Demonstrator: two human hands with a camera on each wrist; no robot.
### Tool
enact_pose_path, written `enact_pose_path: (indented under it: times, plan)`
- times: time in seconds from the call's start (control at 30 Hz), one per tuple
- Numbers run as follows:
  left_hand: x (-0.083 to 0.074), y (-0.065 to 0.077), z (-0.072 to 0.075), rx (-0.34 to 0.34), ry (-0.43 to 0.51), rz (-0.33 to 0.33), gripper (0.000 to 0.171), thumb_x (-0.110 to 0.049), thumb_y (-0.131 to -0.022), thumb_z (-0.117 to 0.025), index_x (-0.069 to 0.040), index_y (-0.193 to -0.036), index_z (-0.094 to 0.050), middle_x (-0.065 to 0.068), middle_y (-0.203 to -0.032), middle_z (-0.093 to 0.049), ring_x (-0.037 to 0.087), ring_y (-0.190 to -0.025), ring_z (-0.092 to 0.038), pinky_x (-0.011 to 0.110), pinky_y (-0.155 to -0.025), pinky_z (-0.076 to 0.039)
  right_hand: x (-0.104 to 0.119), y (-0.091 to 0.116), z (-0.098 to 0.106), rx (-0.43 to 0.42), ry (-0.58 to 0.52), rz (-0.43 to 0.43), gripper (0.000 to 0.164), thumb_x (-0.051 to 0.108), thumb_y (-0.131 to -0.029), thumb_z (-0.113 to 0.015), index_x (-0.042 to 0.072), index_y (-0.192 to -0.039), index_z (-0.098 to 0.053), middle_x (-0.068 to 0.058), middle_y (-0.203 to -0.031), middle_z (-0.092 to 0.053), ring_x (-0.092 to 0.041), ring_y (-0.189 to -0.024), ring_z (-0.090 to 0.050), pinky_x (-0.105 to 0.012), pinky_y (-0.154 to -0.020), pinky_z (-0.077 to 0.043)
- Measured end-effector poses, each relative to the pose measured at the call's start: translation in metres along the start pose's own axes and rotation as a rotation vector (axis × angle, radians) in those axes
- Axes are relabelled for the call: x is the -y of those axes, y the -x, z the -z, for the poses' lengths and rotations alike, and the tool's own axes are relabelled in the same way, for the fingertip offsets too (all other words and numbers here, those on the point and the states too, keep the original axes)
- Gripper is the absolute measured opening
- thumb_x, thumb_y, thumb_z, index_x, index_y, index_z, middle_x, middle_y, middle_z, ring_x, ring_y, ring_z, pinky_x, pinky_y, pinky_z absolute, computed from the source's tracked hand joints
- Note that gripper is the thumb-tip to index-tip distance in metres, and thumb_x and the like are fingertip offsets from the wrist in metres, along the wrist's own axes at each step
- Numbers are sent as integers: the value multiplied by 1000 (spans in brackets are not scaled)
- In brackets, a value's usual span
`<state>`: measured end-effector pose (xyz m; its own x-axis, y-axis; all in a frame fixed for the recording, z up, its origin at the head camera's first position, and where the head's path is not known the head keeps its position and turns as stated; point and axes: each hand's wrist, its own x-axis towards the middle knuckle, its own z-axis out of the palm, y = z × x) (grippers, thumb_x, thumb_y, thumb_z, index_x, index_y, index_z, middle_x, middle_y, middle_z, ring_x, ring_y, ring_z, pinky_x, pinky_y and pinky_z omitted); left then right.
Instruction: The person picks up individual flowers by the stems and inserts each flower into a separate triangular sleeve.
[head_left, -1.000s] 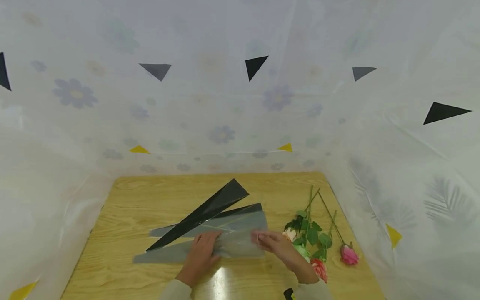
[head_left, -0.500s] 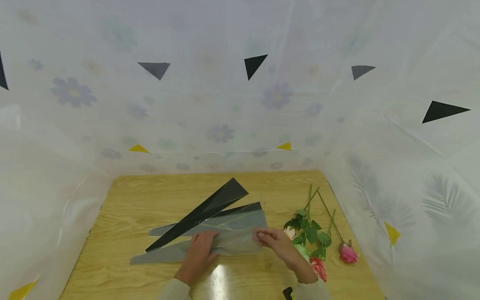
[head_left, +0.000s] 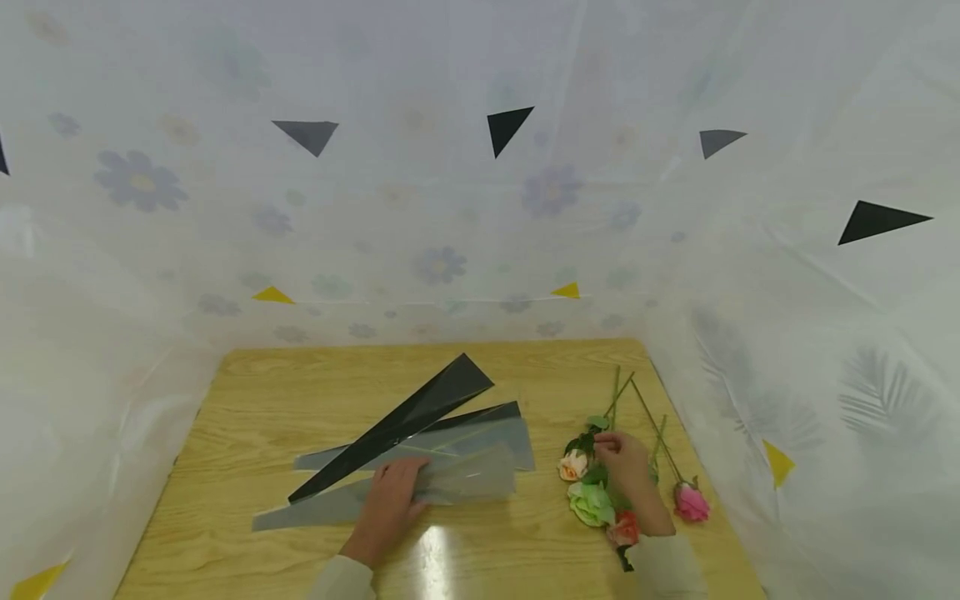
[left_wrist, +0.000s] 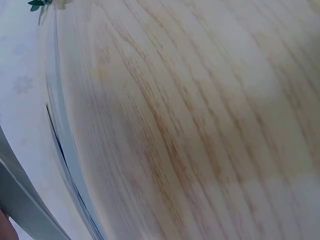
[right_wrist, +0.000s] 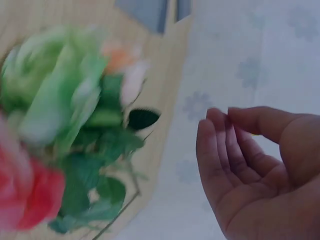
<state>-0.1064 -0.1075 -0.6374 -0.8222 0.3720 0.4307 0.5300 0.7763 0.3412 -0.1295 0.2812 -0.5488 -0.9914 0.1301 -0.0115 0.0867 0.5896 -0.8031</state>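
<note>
My left hand [head_left: 390,496] grips a translucent grey flower sleeve [head_left: 472,479], whose wide mouth points right. Part of the sleeve [left_wrist: 22,202] slants up from the lower left corner of the left wrist view, with a sliver of finger beside it. My right hand [head_left: 626,467] hovers over a group of artificial roses at the right. In the right wrist view that hand [right_wrist: 255,175] has nothing between thumb and fingers. Near it lie a green rose [head_left: 590,504], a peach rose [head_left: 573,465] and a coral rose [head_left: 624,528], partly hidden by the wrist.
Black-and-grey sleeves [head_left: 420,417] lie fanned out behind the left hand. A pink rose [head_left: 691,502] with a long stem rests near the table's right edge. Pale plastic sheeting [head_left: 442,208] surrounds the wooden table [head_left: 277,392] on its back and sides.
My right hand has let go of the sleeve's mouth and moved right, over the roses. The left hand still grips the sleeve in about the same place.
</note>
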Motion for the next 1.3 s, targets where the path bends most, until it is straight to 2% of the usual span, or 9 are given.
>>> enact_pose_path:
  times: [0.07,0.2,0.43,0.6,0.77,0.87,1.03,1.17,1.3]
  plan:
    - [0,0,1,1,4,2,68,-24,-65,-83,-12,-124,-50,2,-114,-55,21,-105,-51,43,-88,-36,-8,-3,6,-39,109,-13,16,5,-87,-60,-6,-99,-64,-16,-86,-64,-27,-75,-61,-29,-57,-47]
    - [1,0,4,-18,10,-4,68,-23,-64,-83,-11,-123,-50,3,-114,-55,21,-105,-52,43,-87,-36,-22,-7,13,-47,220,-67,19,6,-87,-57,-8,-99,-64,-16,-85,-65,-27,-75,-61,-35,-59,-48]
    - [2,0,6,-38,4,-9,70,-22,-62,-83,-11,-122,-50,3,-113,-54,21,-105,-51,42,-86,-35,-49,-11,6,-56,293,-53,17,1,-83,-57,-12,-90,-65,-22,-82,-64,-35,-73,-61,-44,-62,-49]
    - [2,0,7,-30,11,-3,67,-22,-64,-82,-11,-122,-51,3,-114,-55,21,-106,-51,42,-87,-36,-69,-9,-1,-74,345,-50,20,2,-79,-58,-13,-90,-67,-27,-86,-65,-43,-81,-61,-51,-70,-48]
    - [3,1,8,-7,-19,-2,70,-25,-64,-82,-11,-124,-50,3,-115,-55,20,-108,-51,42,-88,-37,-82,-9,-7,-88,407,-73,17,4,-76,-59,-9,-83,-68,-24,-82,-65,-40,-74,-61,-51,-65,-48]
    - [5,1,9,-12,-15,-1,72,-25,-63,-83,-11,-125,-50,4,-115,-56,21,-107,-51,42,-88,-36,-84,-9,-10,-74,374,-91,13,2,-76,-56,-6,-69,-63,-14,-63,-58,-26,-55,-51,-40,-50,-43]
    - [8,3,10,-15,-23,10,72,-23,-62,-84,-11,-124,-50,4,-114,-55,22,-107,-51,42,-88,-36,-83,-13,-15,-35,326,-114,34,0,-80,-54,9,-51,-39,4,-48,-27,-12,-45,-22,-27,-42,-23]
    - [8,3,9,-13,-27,17,69,-23,-63,-82,-11,-123,-51,4,-114,-56,22,-107,-51,42,-88,-36,-90,-16,-16,-39,300,-97,43,-1,-79,-53,16,-50,-25,9,-46,-16,-9,-44,-15,-25,-42,-18]
    - [8,3,10,-2,-30,24,69,-23,-63,-83,-11,-123,-50,3,-115,-55,22,-108,-51,42,-89,-36,-100,-21,-14,-27,277,-103,40,2,-76,-52,16,-47,-28,6,-45,-22,-11,-43,-20,-27,-43,-23]
